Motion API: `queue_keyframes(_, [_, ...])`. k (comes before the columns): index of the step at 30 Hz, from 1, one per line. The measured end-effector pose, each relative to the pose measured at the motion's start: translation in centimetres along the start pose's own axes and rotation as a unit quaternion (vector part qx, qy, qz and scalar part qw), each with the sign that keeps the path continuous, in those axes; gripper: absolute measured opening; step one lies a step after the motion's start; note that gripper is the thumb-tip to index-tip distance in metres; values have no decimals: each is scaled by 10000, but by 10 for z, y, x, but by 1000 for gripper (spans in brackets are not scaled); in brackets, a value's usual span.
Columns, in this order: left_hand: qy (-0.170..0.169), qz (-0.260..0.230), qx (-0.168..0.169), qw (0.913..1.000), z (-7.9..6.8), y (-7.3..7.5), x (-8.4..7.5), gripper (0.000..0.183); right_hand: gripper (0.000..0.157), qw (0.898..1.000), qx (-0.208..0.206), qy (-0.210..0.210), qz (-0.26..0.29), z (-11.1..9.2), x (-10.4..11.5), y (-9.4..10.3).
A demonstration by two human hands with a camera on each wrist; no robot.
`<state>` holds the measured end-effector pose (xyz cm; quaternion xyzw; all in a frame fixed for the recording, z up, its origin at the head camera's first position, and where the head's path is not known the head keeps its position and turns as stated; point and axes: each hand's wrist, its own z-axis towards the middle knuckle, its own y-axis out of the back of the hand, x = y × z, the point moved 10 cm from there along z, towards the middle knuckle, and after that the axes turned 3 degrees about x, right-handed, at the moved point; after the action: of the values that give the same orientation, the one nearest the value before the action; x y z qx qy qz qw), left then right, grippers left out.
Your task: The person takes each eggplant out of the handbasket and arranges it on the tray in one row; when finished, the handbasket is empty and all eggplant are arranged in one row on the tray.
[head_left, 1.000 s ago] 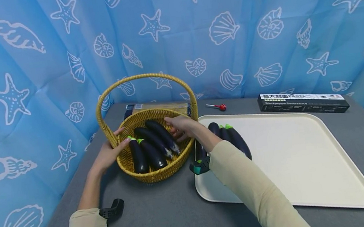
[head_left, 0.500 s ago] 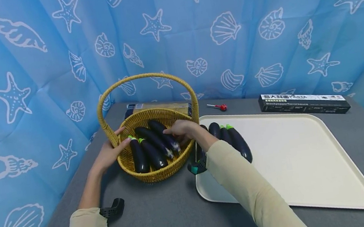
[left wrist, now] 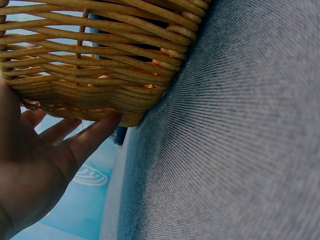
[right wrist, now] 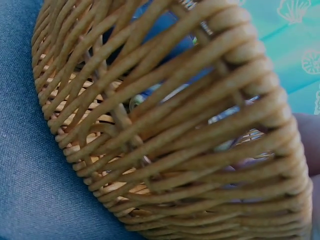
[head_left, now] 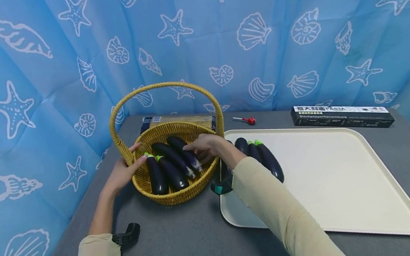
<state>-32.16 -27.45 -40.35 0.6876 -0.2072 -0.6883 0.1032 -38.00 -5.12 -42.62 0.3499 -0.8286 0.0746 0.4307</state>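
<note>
In the head view, a woven yellow basket [head_left: 185,196] with a tall arched handle holds several dark eggplants [head_left: 174,173], laid side by side, some with bright green stem ends. My left hand [head_left: 119,174] grips the basket's left side, thumb over the rim and fingers outside. The left wrist view shows that hand's fingers [left wrist: 92,137] against the outer weave. My right hand [head_left: 207,145] reaches over the right rim, its thumb at the rightmost eggplant [head_left: 184,150]. Its other fingers are partly hidden. In the right wrist view the basket wall [right wrist: 175,130] covers most of the scene.
A cream tray [head_left: 334,180] lies to the right, with several more eggplants [head_left: 268,160] at its left end, partly behind my right arm. Behind are a black pasta box [head_left: 342,117], a red lollipop [head_left: 251,120] and a clear-wrapped package [head_left: 188,118]. A blue shell-print curtain hangs behind.
The right hand's visible fingers have drawn in, and its thumb has come to the rightmost eggplant, whose upper end shifted slightly. The left hand stays on the basket.
</note>
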Motion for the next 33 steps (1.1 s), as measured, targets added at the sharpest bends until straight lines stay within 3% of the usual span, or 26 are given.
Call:
queue_keyframes(3, [-10, -12, -6, 10000, -1, 0, -1, 70, 32, 9999, -82, 45, 90, 0, 1, 1])
queue_keyframes(11, [-137, 106, -64, 9998, 0, 1, 0, 71, 28, 9991, -357, 227, -24, -2, 6, 6])
queue_keyframes(15, [-131, 142, -96, 9998, 1, 1, 1, 72, 37, 9986, -351, 366, 164, -7, 10, 6])
queue_keyframes(20, [-103, 155, -114, 9998, 1, 2, 1, 73, 53, 9968, -222, 744, 198, -17, 18, 5])
queue_keyframes(27, [-97, 154, -91, 9998, 3, 0, 2, 73, 57, 9919, 124, 1205, 380, -38, 24, 5])
queue_keyframes(33, [14, 34, 1, 10000, -9, -4, -20, 68, 57, 9849, 438, 1509, 724, -60, 18, 1])
